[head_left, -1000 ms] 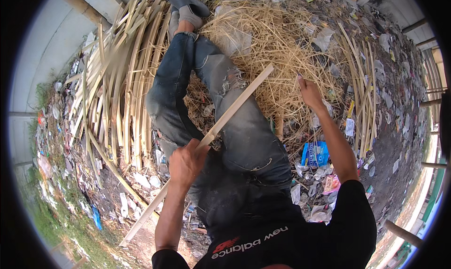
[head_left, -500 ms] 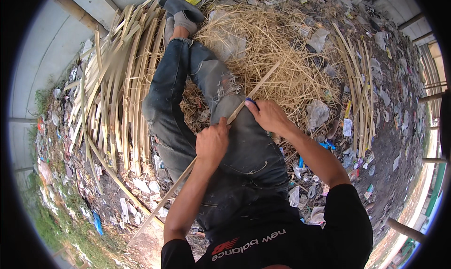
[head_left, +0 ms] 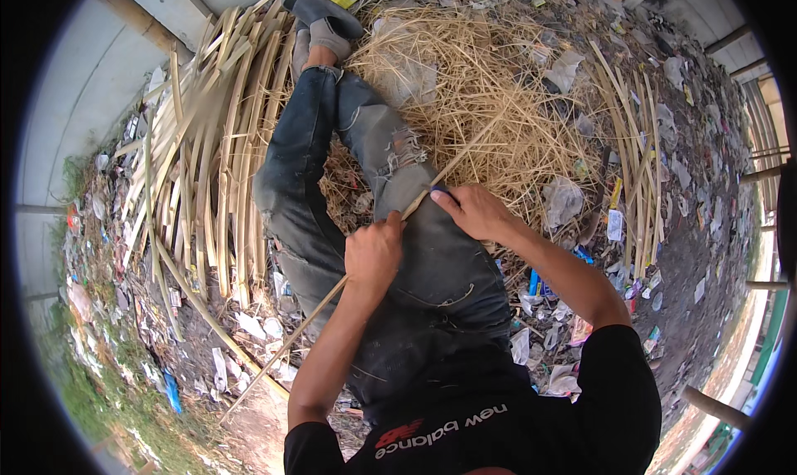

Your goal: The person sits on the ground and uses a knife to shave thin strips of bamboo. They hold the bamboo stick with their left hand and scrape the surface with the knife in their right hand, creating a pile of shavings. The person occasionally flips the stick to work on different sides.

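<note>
Left hand (head_left: 374, 247) clenched round the strip (head_left: 415, 205), right hand (head_left: 481, 211) pinching it, something blue (head_left: 438, 190) by the thumb: scraping, I'd judge, next wanting a steady pull.

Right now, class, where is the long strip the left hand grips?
In the head view, the strip slants up rightward across the jeans, through the left hand to the right hand.

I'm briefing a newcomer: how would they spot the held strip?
Find the dark, torn jeans. Across their thighs, a single thin, pale strip slants up rightward through the left hand. Unlike the heaped strips left of the jeans, it is held.
</note>
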Action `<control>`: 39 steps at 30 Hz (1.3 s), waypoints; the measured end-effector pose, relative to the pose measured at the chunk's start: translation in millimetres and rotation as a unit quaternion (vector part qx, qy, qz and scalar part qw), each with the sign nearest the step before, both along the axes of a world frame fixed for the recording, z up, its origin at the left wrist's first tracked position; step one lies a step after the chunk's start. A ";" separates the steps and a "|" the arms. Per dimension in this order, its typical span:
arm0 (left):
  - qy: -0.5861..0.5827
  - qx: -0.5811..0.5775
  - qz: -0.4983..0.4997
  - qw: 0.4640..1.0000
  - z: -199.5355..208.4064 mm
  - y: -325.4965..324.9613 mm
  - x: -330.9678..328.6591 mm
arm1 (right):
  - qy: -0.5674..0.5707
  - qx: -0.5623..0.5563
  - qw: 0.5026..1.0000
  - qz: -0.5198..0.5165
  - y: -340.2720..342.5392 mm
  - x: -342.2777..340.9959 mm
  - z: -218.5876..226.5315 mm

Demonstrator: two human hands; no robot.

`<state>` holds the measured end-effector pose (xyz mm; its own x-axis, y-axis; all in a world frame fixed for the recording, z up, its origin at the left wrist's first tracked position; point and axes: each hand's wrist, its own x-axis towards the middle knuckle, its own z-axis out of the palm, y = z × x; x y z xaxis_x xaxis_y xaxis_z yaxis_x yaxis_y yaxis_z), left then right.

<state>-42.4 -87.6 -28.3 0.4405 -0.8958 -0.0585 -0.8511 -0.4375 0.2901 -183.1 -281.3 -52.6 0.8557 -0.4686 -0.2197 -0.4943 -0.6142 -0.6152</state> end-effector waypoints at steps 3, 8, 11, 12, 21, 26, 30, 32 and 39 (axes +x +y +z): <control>0.009 -0.040 0.029 0.999 -11.2 -2.3 -2.3 | 0.008 -0.010 1.000 0.005 12.0 5.3 4.2; 0.015 -0.044 0.028 0.999 -1.6 1.7 -2.1 | 0.003 0.010 1.000 -0.005 -7.4 -1.0 13.2; 0.002 -0.030 0.018 0.999 1.6 0.9 -2.1 | -0.008 -0.009 1.000 0.008 14.8 -0.9 3.0; -0.005 -0.025 0.012 1.000 2.7 1.8 -1.8 | -0.021 -0.017 1.000 -0.008 13.4 -1.2 -4.4; 0.000 -0.016 0.014 1.000 2.9 7.3 0.1 | -0.001 0.007 1.000 -0.011 -12.5 -2.8 -8.0; -0.007 -0.037 0.020 0.999 4.3 12.2 0.4 | -0.004 -0.021 0.999 -0.048 -28.4 -2.2 -18.2; 0.013 -0.048 0.033 0.998 3.3 27.9 3.8 | -0.009 -0.025 1.000 -0.016 -3.6 -4.7 -16.4; -0.008 -0.050 0.025 0.998 10.9 49.0 9.3 | 0.001 0.002 0.986 -0.164 -69.0 -18.1 -38.7; 0.075 -0.028 0.091 0.993 19.9 94.2 32.1 | -0.095 0.185 0.878 -0.431 -144.1 -64.6 -64.3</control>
<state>-10.4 6.6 -8.4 0.5859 -0.8056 -0.0881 -0.7048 -0.5602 0.4353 -247.7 -425.4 -116.9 0.2555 -0.8870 -0.3847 -0.5436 0.1973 -0.8158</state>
